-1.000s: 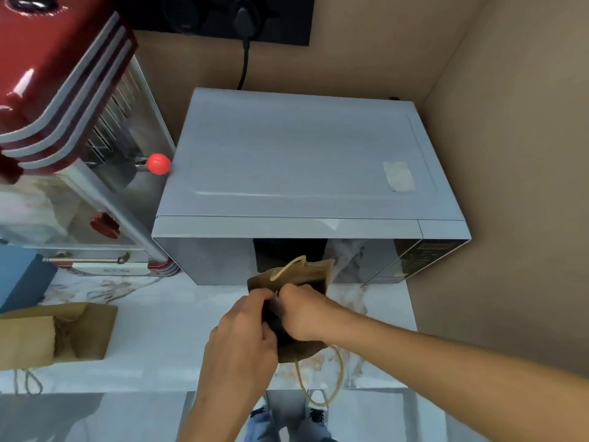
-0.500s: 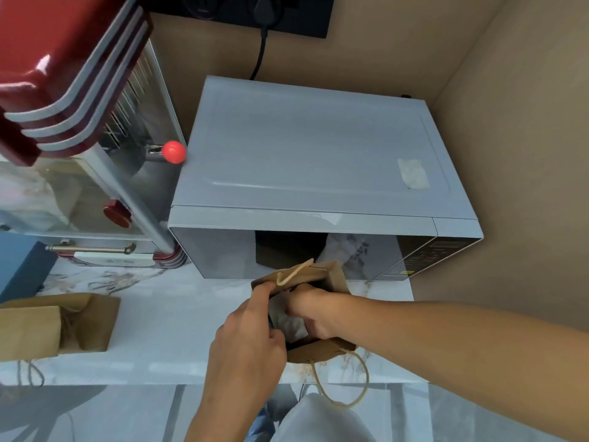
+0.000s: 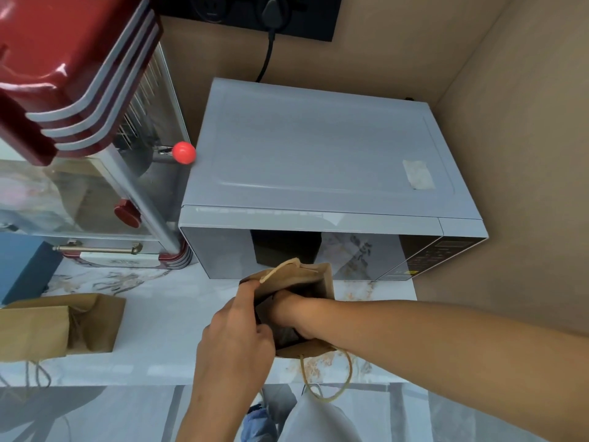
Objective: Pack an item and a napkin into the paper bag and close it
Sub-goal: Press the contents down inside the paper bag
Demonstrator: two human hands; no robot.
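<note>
A brown paper bag [image 3: 307,275] stands open on the marble counter, right in front of the microwave. My left hand [image 3: 236,339] pinches the bag's left rim and holds the mouth apart. My right hand [image 3: 288,309] is pushed down into the bag past the knuckles, so its fingers and anything they hold are hidden. The inside of the bag looks dark, and neither the item nor a napkin shows. One rope handle [image 3: 328,382] hangs over the counter's front edge.
A silver microwave [image 3: 318,154] fills the back, close behind the bag. A red and glass machine [image 3: 79,84] stands at the left. A second paper bag [image 3: 60,327] lies on its side at the left, beside a blue box [image 3: 22,269]. A brown wall closes the right side.
My right hand has sunk deeper into the bag, and the white thing seen by it half a second ago no longer shows. My left hand stays on the rim.
</note>
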